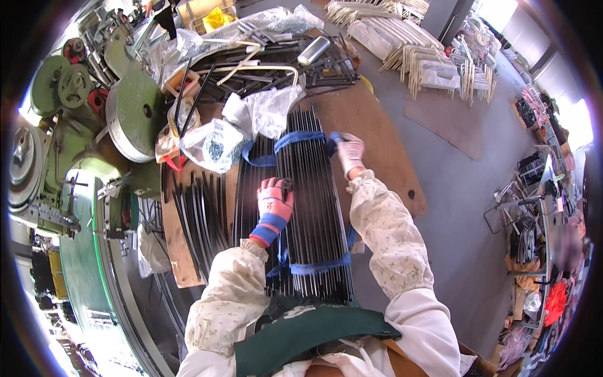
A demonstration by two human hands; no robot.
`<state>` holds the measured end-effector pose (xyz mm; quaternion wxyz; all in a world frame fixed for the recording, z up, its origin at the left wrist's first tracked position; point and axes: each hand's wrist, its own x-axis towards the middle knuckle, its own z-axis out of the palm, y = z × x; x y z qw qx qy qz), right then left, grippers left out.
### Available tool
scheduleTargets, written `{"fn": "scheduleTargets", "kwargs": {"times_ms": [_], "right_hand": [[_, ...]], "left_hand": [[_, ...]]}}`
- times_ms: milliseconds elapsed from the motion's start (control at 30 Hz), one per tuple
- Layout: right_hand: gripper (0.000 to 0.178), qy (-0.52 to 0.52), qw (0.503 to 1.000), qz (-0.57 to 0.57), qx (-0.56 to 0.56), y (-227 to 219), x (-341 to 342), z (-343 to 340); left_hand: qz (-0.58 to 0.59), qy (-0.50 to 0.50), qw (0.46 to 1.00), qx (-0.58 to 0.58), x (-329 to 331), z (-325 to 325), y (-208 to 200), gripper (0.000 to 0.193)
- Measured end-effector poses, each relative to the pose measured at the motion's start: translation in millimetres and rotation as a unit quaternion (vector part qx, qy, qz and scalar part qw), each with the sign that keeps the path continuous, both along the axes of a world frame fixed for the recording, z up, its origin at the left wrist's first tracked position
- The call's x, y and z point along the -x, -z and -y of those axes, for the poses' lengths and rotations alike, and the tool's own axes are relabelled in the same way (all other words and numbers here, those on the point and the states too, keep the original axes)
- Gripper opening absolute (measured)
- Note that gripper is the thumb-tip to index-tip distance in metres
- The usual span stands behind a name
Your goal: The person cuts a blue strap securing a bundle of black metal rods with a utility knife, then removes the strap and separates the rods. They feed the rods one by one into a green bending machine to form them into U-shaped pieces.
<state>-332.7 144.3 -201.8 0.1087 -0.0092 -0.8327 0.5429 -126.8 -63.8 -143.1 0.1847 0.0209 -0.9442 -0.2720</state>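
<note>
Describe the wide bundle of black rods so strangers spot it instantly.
Find the brown board. There, between the left hand and right hand, lies the bundle. Blue straps cross it near both ends, unlike the loose black strips farther left.

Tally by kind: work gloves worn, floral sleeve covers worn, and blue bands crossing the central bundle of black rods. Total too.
Pink-and-blue work gloves: 2
Cream floral fabric sleeve covers: 2
Blue bands crossing the central bundle of thin black rods: 2
Total: 6
</note>
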Motion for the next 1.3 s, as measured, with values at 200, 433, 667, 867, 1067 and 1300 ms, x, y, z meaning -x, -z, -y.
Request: {"fn": "scheduleTargets", "kwargs": {"times_ms": [200, 433, 667, 867, 1067, 1300], "right_hand": [[0.01, 0.1, 0.959, 0.08, 0.251, 36, -50, -59], [0.044, -0.308, 0.914, -0.014, -0.264, -13, -241, -110], [0.023, -0.11, 0.969, 0.186, 0.118, 14, -337, -87], [0.025, -0.1, 0.791, 0.436, 0.416, 62, -344, -105], [0.02, -0.109, 0.741, 0.521, 0.409, 77, -387, -127], [0.017, -0.391, 0.806, 0.443, -0.015, -43, -405, -151]], "left_hand": [[0.014, 0.054, 0.998, 0.002, -9, 33, -6, 0.024], [0.503, 0.061, 0.815, -0.28, -200, 31, 22, 0.033], [0.428, -0.145, 0.634, -0.627, -268, -16, 65, 0.037], [0.304, -0.152, 0.842, -0.418, -285, -75, 113, 0.035], [0.366, -0.214, 0.572, -0.702, -312, -68, 49, 0.063], [0.1, -0.045, 0.022, -0.994, -268, -119, 79, 0.088]]}}
